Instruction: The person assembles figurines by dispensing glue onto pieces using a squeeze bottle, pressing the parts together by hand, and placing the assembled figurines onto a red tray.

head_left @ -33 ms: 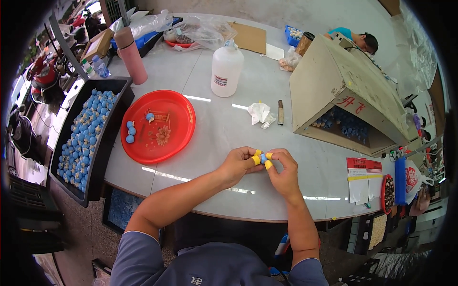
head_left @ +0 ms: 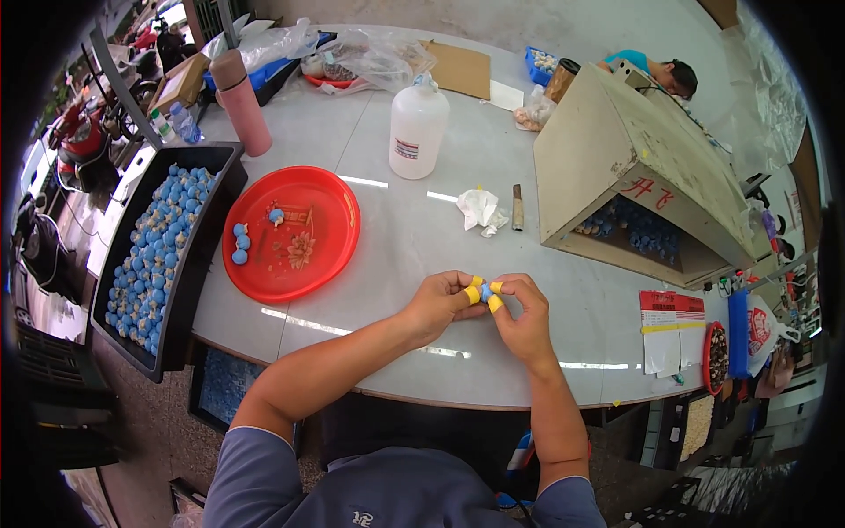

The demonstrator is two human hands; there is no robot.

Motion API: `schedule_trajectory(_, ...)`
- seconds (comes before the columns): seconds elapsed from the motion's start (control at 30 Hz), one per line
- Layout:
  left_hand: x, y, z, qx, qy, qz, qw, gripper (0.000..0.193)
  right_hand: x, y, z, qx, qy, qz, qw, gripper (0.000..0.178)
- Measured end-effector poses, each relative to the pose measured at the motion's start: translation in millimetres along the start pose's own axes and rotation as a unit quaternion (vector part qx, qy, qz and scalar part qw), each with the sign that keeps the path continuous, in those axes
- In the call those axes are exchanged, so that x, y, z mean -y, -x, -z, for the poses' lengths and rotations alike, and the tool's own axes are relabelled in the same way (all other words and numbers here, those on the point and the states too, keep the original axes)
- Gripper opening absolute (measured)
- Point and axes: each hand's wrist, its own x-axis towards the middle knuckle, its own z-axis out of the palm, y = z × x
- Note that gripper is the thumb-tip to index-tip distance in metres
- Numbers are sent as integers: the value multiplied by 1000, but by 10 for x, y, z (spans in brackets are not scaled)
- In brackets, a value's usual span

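Observation:
Above the near part of the table, a small blue piece [head_left: 485,293] sits between my two hands, mostly covered by fingers; its exact kind is too small to tell. My left hand [head_left: 437,308] pinches it from the left, and my right hand [head_left: 525,321] pinches it from the right. Yellow covers wrap several of my fingertips. To the left, a round red tray [head_left: 330,255] carries a few small blue balls [head_left: 240,243]. Beyond it, a black bin [head_left: 167,339] is filled with many blue balls [head_left: 158,255] that have pale patches.
A white plastic bottle [head_left: 419,132] and a pink flask [head_left: 242,110] stand farther back. Crumpled tissue [head_left: 481,211] lies beside a brown stick-like tool [head_left: 518,209]. At right stands a beige open-fronted box [head_left: 590,167] with blue pieces inside, near a red-and-white paper [head_left: 672,321]. Another person [head_left: 656,72] is behind it.

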Motion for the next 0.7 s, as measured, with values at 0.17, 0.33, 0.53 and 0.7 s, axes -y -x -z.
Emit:
schedule_trajectory(0.17, -70, 11, -13, 5, 36, 36, 999, 25, -72, 28, -23, 6, -160, -194, 968, 13)
schedule_trajectory(0.33, -190, 81, -80, -27, 17, 52, 998, 27, 65, -35, -41, 40, -286, -318, 903, 12)
schedule_trajectory(0.53, -131, 62, -63, -15, 22, 99, 995, 30, 76, 37, -122, 21, -231, -296, 927, 16)
schedule_trajectory(0.7, -88, 34, -59, -49, -11, 66, 997, 20, 118, -9, -46, 32, -301, -368, 879, 28)
